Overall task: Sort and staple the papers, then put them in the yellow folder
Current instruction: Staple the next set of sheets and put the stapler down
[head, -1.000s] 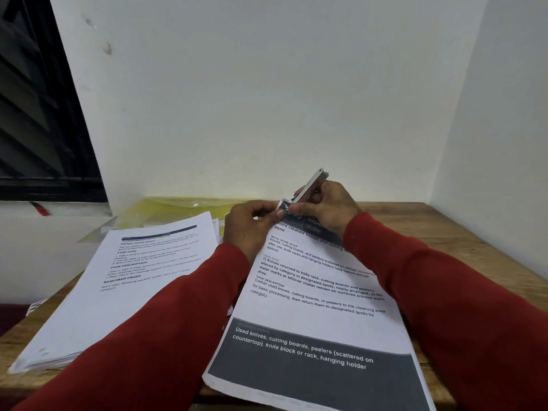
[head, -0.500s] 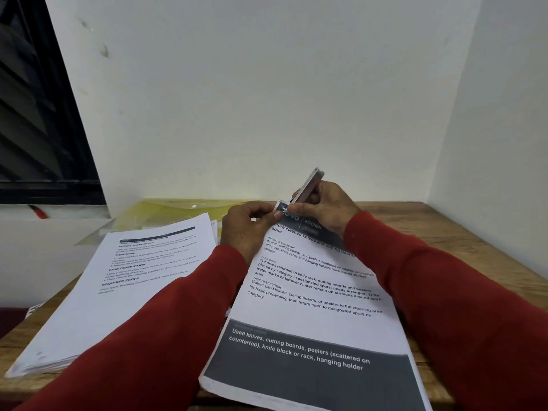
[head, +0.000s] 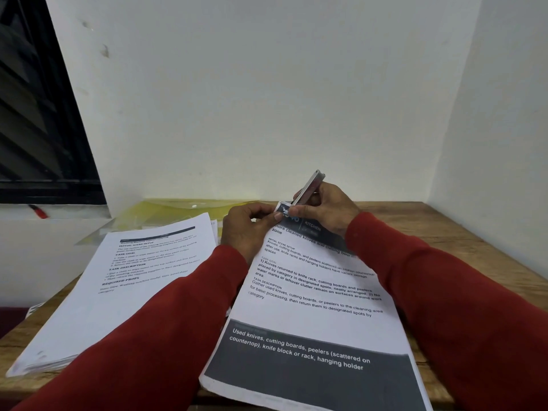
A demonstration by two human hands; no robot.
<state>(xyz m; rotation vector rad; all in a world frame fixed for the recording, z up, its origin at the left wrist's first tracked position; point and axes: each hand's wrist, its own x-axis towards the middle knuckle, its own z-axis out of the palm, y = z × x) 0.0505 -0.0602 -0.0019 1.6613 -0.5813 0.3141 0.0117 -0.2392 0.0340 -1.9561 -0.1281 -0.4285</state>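
The right hand gripped a metal stapler at the printed packet's top corner, which the left hand pinched. The packet lay on a wooden desk in a white-walled corner; a paper stack lay left, yellow folder behind.

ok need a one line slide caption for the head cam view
Right hand applies a stapler to the top corner of the kitchen papers while the left hand pinches it.
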